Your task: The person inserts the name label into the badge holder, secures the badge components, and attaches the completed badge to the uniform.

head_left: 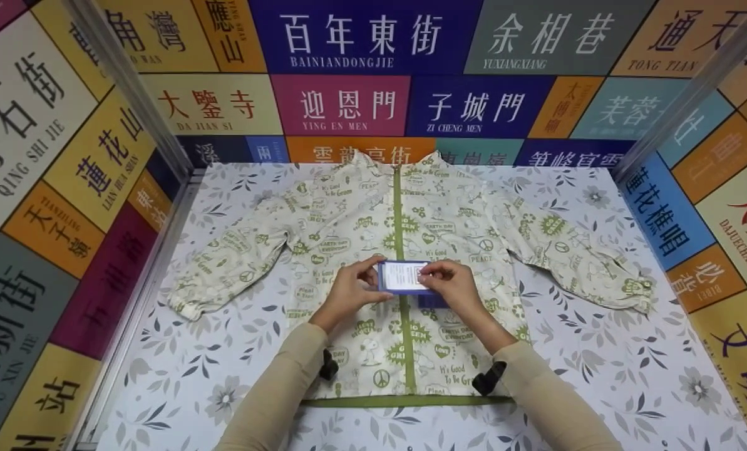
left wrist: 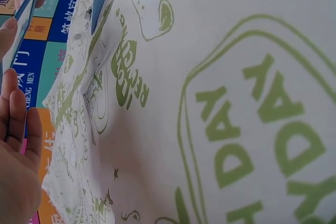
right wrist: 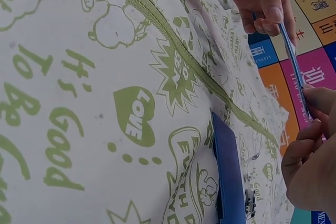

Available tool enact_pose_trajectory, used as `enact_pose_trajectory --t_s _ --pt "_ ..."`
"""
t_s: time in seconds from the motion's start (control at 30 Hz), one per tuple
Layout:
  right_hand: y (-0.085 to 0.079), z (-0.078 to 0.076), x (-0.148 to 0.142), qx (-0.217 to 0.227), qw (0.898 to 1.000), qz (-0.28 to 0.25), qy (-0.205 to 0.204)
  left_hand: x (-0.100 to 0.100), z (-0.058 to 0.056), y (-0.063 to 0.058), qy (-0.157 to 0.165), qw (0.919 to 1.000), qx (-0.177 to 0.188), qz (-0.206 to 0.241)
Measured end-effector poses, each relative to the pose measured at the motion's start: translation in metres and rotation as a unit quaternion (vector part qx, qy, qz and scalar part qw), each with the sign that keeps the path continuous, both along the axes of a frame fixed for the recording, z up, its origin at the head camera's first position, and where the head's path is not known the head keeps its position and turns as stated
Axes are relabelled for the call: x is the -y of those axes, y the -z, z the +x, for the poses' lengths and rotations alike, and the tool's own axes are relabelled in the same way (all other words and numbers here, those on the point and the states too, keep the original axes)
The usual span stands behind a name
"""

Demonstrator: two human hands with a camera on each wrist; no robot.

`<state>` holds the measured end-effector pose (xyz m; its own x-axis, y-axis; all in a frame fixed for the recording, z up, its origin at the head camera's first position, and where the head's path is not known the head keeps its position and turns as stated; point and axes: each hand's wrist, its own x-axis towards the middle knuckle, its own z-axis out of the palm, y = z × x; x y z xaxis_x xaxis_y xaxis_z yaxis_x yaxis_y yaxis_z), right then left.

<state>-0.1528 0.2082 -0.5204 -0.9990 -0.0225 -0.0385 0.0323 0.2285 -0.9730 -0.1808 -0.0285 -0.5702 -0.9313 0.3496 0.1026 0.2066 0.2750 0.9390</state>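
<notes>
Street-name panels [head_left: 357, 37] box in the flower-printed surface [head_left: 179, 363]. Your left hand [head_left: 354, 286] grips one end of the blue-edged card holder [head_left: 401, 277]; your right hand [head_left: 459, 289] pinches it near the other — both above the green-printed zip jacket [head_left: 373, 369]. An uneven pull between your pinches could bend the holder or slip it loose onto the cloth. Just below lies another flat blue item [head_left: 434, 302], its kind unclear; dropping your right hand carelessly might knock it. Farther back, your strapped wrist cameras [head_left: 489, 378] hang low enough, I'd judge, to drag the front panels and wrinkle them — mind your forearms.
</notes>
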Motion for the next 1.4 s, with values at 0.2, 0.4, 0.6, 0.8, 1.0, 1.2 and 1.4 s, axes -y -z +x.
enact_pose_trajectory --t_s 0.2,0.4,0.6,0.8,1.0,1.2,1.4 --pt "0.023 -0.011 -0.002 -0.001 1.0 0.015 0.011 -0.001 0.001 0.002 -0.008 0.9999 -0.002 -0.006" --pt "0.033 -0.014 -0.002 -0.01 1.0 0.018 0.024 -0.002 0.001 0.0 -0.014 0.9998 -0.004 -0.01" --pt "0.034 -0.013 -0.001 -0.02 0.999 0.013 0.026 -0.001 0.001 0.002 -0.015 0.9998 -0.002 -0.012" --pt "0.029 -0.014 -0.003 -0.019 0.999 0.004 0.033 -0.001 0.0 0.002 -0.014 0.9999 0.004 -0.006" --pt "0.013 -0.019 -0.006 -0.028 0.999 -0.015 0.043 0.001 0.001 0.001 -0.012 0.9999 0.011 -0.004" --pt "-0.002 -0.01 -0.009 -0.012 0.999 -0.005 0.034 0.003 0.002 0.002 -0.012 0.9998 0.018 0.004" --pt "0.026 -0.013 -0.034 -0.007 1.0 0.006 0.024 0.009 0.002 0.001 -0.016 0.9997 0.018 -0.009"
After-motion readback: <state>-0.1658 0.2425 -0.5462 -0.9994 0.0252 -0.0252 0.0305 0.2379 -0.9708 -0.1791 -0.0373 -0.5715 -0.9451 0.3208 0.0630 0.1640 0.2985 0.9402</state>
